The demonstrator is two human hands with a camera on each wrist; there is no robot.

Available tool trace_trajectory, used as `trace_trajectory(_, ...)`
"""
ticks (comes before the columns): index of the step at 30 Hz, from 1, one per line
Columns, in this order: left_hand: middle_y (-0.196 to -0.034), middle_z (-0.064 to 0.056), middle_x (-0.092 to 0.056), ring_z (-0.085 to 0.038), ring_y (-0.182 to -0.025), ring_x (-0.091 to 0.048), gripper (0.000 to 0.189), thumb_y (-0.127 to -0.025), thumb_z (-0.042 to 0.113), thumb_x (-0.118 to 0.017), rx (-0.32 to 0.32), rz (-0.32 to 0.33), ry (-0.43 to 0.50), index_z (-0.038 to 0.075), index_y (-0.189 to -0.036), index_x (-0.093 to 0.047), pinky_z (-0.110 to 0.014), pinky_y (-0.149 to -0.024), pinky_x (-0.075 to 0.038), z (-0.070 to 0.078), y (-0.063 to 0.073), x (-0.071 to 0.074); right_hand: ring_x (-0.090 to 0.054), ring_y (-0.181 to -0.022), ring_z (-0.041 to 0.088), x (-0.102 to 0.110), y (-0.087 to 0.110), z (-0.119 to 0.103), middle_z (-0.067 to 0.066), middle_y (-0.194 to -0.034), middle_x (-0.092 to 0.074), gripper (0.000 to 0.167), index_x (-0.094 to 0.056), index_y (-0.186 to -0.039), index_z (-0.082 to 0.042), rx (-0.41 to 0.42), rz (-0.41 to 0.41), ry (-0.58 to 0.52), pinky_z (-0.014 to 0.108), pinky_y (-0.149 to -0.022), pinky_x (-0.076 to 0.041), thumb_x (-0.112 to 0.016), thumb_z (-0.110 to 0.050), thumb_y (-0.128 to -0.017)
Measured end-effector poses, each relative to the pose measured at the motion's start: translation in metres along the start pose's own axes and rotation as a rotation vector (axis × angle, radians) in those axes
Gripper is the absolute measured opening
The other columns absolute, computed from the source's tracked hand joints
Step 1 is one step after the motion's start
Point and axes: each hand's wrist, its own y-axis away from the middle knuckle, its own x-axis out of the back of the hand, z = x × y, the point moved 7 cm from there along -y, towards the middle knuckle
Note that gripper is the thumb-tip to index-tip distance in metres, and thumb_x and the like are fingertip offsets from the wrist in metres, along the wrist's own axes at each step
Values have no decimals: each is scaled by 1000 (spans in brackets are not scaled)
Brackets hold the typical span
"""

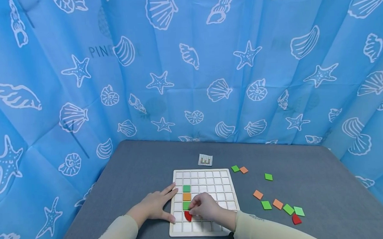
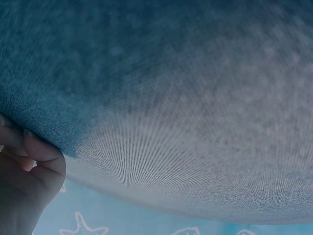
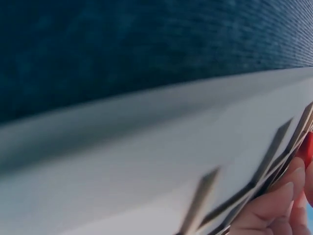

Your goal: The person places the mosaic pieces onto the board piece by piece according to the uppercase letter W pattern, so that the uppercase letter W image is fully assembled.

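A white grid board point(image 1: 216, 232) lies on the grey table. Down one of its left columns run a green square tile point(image 1: 186, 188), an orange one point(image 1: 186, 196) and another green one point(image 1: 186, 206). Just below them is a red tile point(image 1: 188, 216) with a rounded edge, pinched between the thumb and fingers of my right hand point(image 1: 206, 206); the right wrist view shows this red tile point(image 3: 307, 147) at the fingertips. My left hand point(image 1: 156, 204) rests on the board's left edge, thumb and fingers spread. In the left wrist view the left hand point(image 2: 34, 171) shows only partly.
Right of the board lie loose tiles: several green point(image 1: 268, 177), several orange point(image 1: 258, 194) and one red point(image 1: 296, 219). A small card with a printed grid pattern point(image 1: 205, 159) lies behind the board. A blue shell-print curtain point(image 1: 190, 81) hangs beyond the table point(image 1: 142, 160).
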Motion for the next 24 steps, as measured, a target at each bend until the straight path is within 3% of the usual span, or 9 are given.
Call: trace_trajectory(24,-161,3,-20,-38,-129,-45,103,-71,67,-72,15,-3,3,20,-153,-34,-57,-98,-38,-2,-2,-2,-51,-64,12,7,2,0,-1,-72,-59,12,-69,-85,-2,-2,32,51,23,-56,-44,-77,-1,-77)
